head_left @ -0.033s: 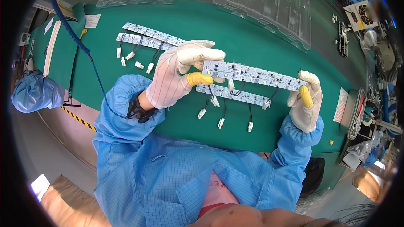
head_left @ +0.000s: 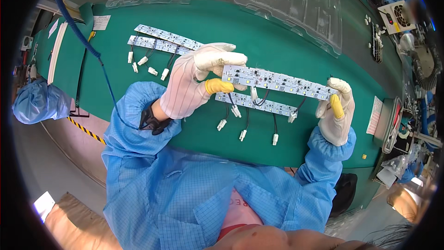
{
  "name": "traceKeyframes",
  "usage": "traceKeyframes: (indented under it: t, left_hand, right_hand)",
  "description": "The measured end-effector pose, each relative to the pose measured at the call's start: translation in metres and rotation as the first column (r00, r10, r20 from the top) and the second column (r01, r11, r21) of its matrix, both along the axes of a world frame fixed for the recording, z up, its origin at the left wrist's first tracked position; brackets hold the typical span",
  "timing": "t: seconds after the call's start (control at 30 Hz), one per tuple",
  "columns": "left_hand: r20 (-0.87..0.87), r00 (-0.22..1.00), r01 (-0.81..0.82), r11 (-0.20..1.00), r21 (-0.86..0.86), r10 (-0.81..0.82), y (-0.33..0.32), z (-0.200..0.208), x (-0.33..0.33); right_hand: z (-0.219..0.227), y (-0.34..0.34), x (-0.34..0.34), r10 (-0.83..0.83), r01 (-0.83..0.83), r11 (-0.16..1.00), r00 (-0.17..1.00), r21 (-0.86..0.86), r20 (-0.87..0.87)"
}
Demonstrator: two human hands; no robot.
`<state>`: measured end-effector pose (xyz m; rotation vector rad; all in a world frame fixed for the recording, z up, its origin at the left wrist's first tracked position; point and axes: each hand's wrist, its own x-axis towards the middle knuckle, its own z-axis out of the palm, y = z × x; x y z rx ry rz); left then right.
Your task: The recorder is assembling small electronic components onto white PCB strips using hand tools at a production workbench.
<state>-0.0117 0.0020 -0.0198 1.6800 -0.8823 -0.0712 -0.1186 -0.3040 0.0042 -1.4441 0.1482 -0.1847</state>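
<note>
A green work surface (head_left: 203, 134) spans the scene. At its far side, right of centre, sits a clear plastic tray (head_left: 286, 7); a second tray (head_left: 150, 3), far left, holds dark strips, apparently wired, though hard to make out. Right of centre, a held circuit strip (head_left: 277, 82) is raised, the gloved left hand (head_left: 196, 76) pinching its left end and the right hand (head_left: 336, 111) its right. A shorter-looking strip (head_left: 273, 107) lies just nearer, two strips (head_left: 169, 37) farther left. White connectors (head_left: 243, 135) hang on dark leads.
</note>
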Motion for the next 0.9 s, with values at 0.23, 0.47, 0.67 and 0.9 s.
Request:
traceKeyframes:
  t: [0.23,0.47,0.67,0.9]
  left_hand:
    - [0.001,1.0,-0.004,1.0,-0.025,0.004,-0.008,0.016,0.002]
    - [0.074,0.997,0.024,0.996,-0.091,-0.017,-0.005,0.01,0.006]
    - [-0.075,0.997,-0.017,0.998,-0.054,0.013,-0.005,0.012,0.002]
    - [-0.095,0.993,-0.082,0.993,-0.089,0.074,-0.006,0.008,0.001]
  right_hand:
    - [-0.002,-0.005,0.0,0.125,-0.14,0.981,0.986,0.136,0.113]
    - [0.003,0.002,-0.006,0.068,-0.083,0.987,0.992,0.136,0.11]
    - [0.009,0.002,-0.007,0.135,-0.149,0.982,0.983,0.115,0.12]
    - [0.018,0.002,-0.011,0.099,-0.097,0.991,0.995,-0.091,0.017]
